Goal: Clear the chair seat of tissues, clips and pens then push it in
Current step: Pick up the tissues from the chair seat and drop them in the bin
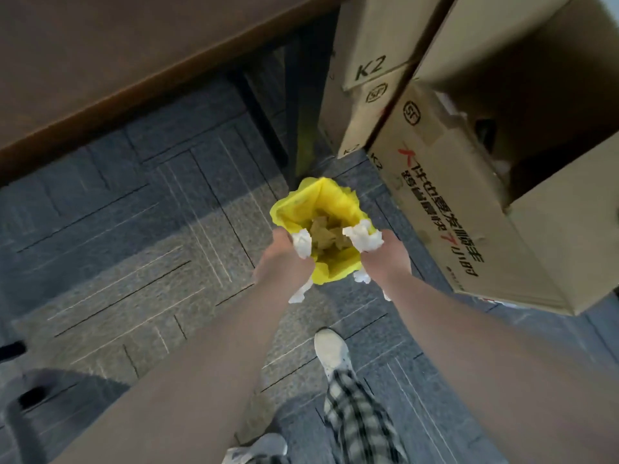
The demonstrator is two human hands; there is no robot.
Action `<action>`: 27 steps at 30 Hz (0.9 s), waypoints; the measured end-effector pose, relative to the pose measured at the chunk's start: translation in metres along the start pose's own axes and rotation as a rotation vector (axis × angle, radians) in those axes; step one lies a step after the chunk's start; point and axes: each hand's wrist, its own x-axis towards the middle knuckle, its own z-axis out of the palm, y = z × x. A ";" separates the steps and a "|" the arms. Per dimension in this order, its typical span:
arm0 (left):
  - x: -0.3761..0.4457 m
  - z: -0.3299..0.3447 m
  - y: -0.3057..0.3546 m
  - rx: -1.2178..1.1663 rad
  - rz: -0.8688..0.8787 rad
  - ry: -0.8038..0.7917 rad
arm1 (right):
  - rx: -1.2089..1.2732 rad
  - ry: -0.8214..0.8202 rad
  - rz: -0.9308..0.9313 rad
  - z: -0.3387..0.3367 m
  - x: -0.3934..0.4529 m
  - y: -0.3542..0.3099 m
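Both my hands reach down over a small bin lined with a yellow bag [321, 202] standing on the carpet. My left hand [283, 256] is closed around crumpled white tissues [303, 244] at the bin's left rim. My right hand [385, 252] grips another wad of white tissues [365, 237] at the right rim. More tissue hangs below each fist. Brownish crumpled paper lies inside the bag. The chair seat, clips and pens are not in view.
A brown desk top [100, 61] fills the upper left, with a dark desk leg [268, 122] beside the bin. Stacked cardboard boxes [469, 195] stand close on the right. My white shoe [331, 353] is on the grey carpet. A dark chair base part [30, 396] shows at the lower left.
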 end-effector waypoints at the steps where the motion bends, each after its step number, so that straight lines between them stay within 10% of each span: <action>1: 0.009 0.007 0.004 -0.015 -0.004 -0.003 | 0.012 -0.009 0.012 0.003 0.009 0.004; 27: 0.077 0.043 0.037 -0.376 -0.160 0.007 | 0.061 -0.092 -0.027 0.026 0.067 -0.004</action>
